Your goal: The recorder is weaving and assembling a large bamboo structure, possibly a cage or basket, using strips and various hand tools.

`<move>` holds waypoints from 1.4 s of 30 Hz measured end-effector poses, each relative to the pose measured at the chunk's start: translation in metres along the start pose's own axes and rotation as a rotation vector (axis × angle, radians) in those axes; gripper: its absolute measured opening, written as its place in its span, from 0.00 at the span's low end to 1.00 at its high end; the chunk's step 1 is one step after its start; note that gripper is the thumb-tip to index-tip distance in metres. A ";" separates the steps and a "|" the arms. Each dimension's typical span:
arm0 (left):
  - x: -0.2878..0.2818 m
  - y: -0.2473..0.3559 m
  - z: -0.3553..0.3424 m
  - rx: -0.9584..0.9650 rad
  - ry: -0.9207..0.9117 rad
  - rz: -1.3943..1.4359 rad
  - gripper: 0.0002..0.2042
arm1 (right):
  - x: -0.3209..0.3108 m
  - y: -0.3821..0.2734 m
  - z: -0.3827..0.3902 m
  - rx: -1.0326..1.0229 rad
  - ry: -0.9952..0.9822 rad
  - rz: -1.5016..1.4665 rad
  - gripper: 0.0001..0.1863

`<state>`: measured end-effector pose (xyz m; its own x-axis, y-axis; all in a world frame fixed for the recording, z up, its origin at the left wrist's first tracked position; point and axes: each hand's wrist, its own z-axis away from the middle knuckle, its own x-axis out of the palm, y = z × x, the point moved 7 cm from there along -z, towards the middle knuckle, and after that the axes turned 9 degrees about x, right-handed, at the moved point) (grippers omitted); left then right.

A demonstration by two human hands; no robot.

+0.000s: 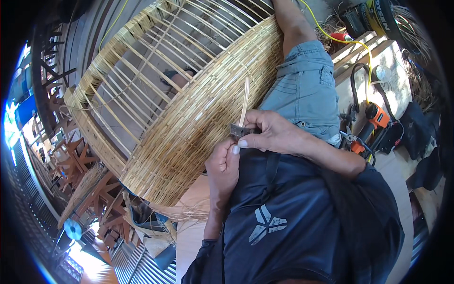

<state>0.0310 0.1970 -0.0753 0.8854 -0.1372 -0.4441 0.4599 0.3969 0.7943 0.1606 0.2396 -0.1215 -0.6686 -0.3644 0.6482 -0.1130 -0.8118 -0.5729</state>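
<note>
A small dark rectangular block [242,130], seemingly metal, is between my two hands. My right hand [273,130] is closed on it, its thumb laid across the lower edge. From the block's top a thin pale cane strip [245,99] sticks up, slightly bowed. Just beneath the block my left hand [224,163] is closed in a pinch, thumb up; its fingers hide what they hold. Beyond my hands leans a large woven cane frame [203,123], with a tightly woven curved band and open slats [156,66] on its far side.
At the right are an orange-and-black power tool [377,116], pliers [349,136] and a yellow cord [369,71] across a wooden box. A dark container [373,19] stands at the far right. Wooden pieces [78,158] and cane bundles [82,194] are heaped at the left.
</note>
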 end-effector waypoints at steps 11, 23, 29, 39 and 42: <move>-0.034 -0.002 0.048 0.004 -0.036 -0.175 0.06 | -0.013 -0.009 -0.001 -0.089 -0.014 -0.183 0.09; -0.024 -0.021 0.035 -0.198 0.130 0.346 0.10 | -0.064 -0.011 0.028 -0.175 0.207 0.107 0.21; -0.009 -0.024 0.001 -0.208 0.063 0.369 0.10 | -0.012 -0.019 0.011 -0.145 0.030 0.274 0.24; 0.004 -0.026 -0.001 -0.130 -0.166 0.137 0.11 | -0.021 -0.014 -0.002 -0.104 0.097 0.006 0.13; 0.000 -0.034 0.002 -0.215 -0.213 0.216 0.14 | -0.022 -0.023 -0.004 -0.190 0.122 -0.022 0.15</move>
<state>0.0157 0.1814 -0.1020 0.9652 -0.2057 -0.1614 0.2558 0.6160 0.7451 0.1750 0.2684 -0.1245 -0.7473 -0.2798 0.6027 -0.2574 -0.7144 -0.6507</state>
